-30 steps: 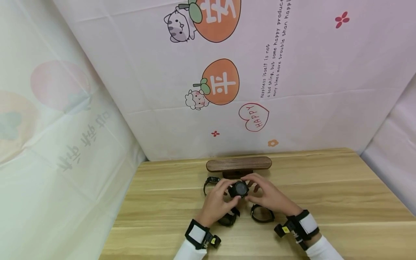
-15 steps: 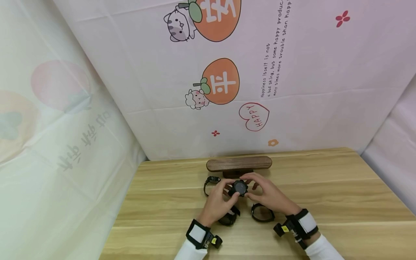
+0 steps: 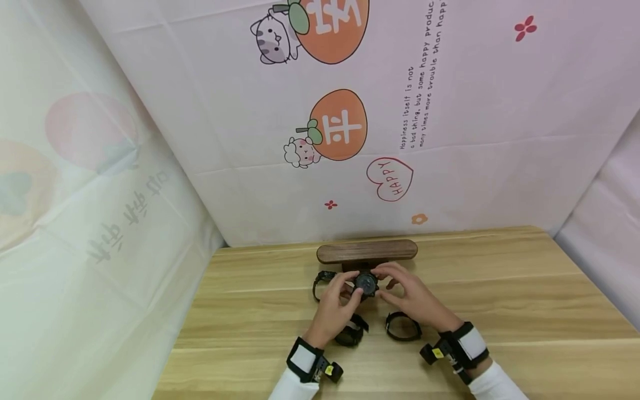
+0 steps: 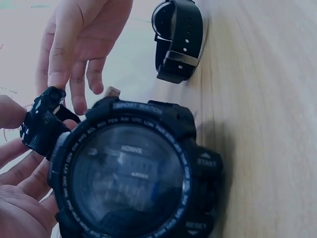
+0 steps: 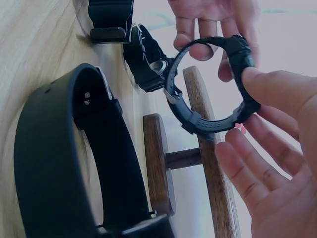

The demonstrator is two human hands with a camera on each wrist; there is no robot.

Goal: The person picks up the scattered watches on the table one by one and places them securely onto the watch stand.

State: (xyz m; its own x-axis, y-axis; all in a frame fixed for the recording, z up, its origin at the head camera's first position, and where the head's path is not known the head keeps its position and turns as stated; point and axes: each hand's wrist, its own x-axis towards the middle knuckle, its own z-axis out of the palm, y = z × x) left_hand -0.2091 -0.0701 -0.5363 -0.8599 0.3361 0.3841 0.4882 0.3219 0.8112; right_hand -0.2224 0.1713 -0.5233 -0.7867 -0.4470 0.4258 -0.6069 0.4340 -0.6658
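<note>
Rising behind everything, a white printed cloth (image 3: 240, 111) carries orange fruits, small animals and a red heart reading HAPPY. Below it spreads the table (image 3: 240, 322), its pale top streaked with wood grain. Close to the back edge stands a dark wooden stand (image 3: 367, 251): a rounded bar up on a short post, with a flat base that shows in the right wrist view.

Next in size come my two hands, both at work on one thing. My left hand (image 3: 334, 312) pinches a black watch (image 3: 366, 284) at its left side, thumb at the dial's edge. My right hand (image 3: 419, 300) holds the opposite side between thumb and fingers. White sleeves (image 3: 295, 386) end near black wrist straps (image 3: 304, 358) bearing little cameras.

That watch is raised off the table just on the near side of the bar, its dial facing up at me and its strap closed into a ring; I cannot tell whether the ring touches the wood.

Three other dark watches surround my grip. One (image 3: 349, 336) lies below my left hand, START and RESET lettered beside its buttons. Another (image 3: 403, 339) sits looped below my right hand, with a metal clasp. The last (image 3: 326, 275) is beyond my left hand, partly hidden by it.
</note>
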